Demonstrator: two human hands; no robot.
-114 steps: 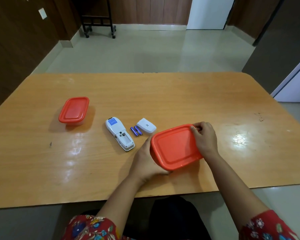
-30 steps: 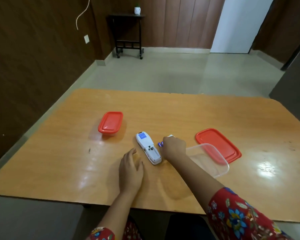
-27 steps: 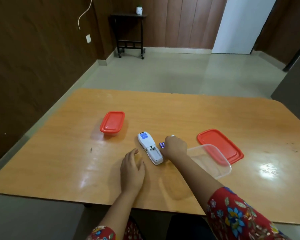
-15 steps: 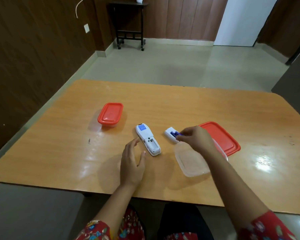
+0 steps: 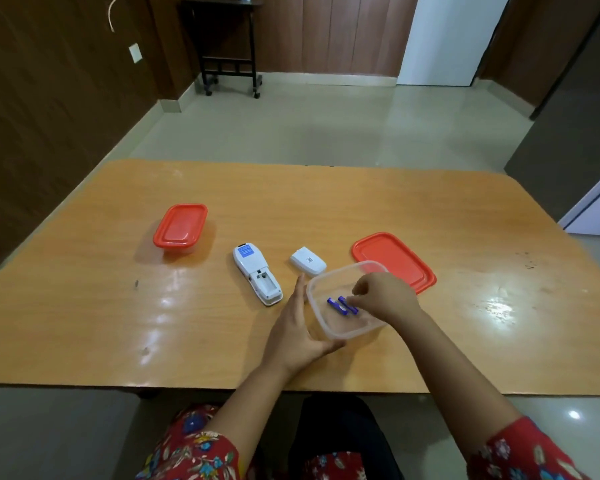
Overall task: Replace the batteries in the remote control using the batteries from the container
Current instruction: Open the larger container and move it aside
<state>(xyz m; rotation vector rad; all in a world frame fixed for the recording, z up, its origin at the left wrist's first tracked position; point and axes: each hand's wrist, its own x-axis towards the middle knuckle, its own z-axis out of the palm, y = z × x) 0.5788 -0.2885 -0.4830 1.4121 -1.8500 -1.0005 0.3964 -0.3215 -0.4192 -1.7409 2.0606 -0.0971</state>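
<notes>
The white remote control [image 5: 256, 273] lies face down mid-table, its battery bay uncovered. Its white battery cover [image 5: 308, 260] lies just to the right. A clear lidless container [image 5: 329, 332] stands near the front edge. My left hand [image 5: 297, 336] grips its near-left corner. My right hand [image 5: 383, 296] reaches into it from the right, its fingertips pinched on two blue batteries [image 5: 340, 305] that lie on the container's bottom. A smaller container with a red lid [image 5: 180, 226] stands closed at the left.
The clear container's red lid [image 5: 394, 261] lies flat behind it, to the right. The wooden table [image 5: 326, 195] ends close to my body. A dark side table [image 5: 227, 46] stands by the far wall.
My right hand carried the two blue batteries from beside the remote into the clear container. My left hand moved right and took hold of that container. Earlier, the red lid came off it.
</notes>
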